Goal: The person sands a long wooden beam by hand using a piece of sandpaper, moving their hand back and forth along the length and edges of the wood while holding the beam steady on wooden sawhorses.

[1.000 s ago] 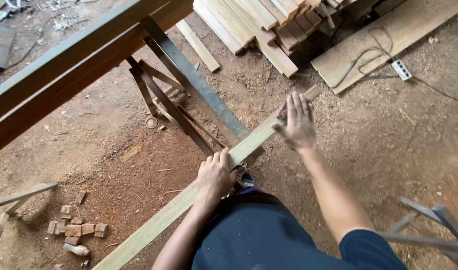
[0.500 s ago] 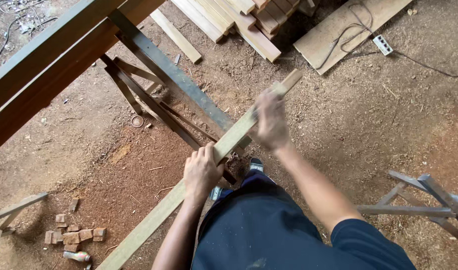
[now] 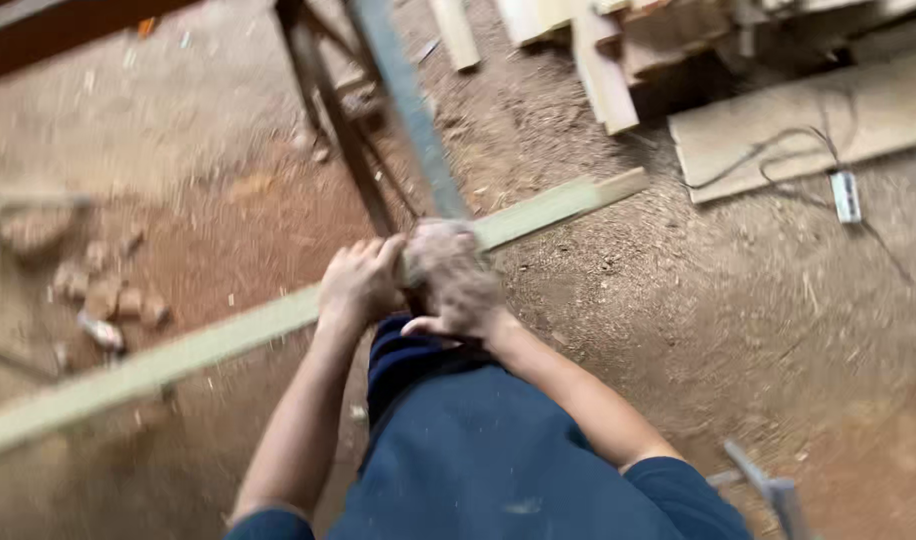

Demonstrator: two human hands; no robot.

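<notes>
Wooden batten (image 3: 228, 340) runs diagonally from lower left to upper right above the sawdust floor (image 3: 678, 330), left hand (image 3: 361, 283) and right hand (image 3: 456, 275) side by side, fingers wrapped around its middle, apparently balancing it.

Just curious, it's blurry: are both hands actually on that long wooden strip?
Touching. The head view shows the left hand and right hand wrapped around the long wooden strip, side by side.

A rough woodworking yard or carpentry workshop, probably open-air. The sawdust-strewn dirt floor (image 3: 678, 330) fills the frame. Stacked planks (image 3: 598, 50) lie at upper centre, small wood offcuts (image 3: 108, 295) at left, and a power strip (image 3: 844, 196) with cable at upper right.
</notes>
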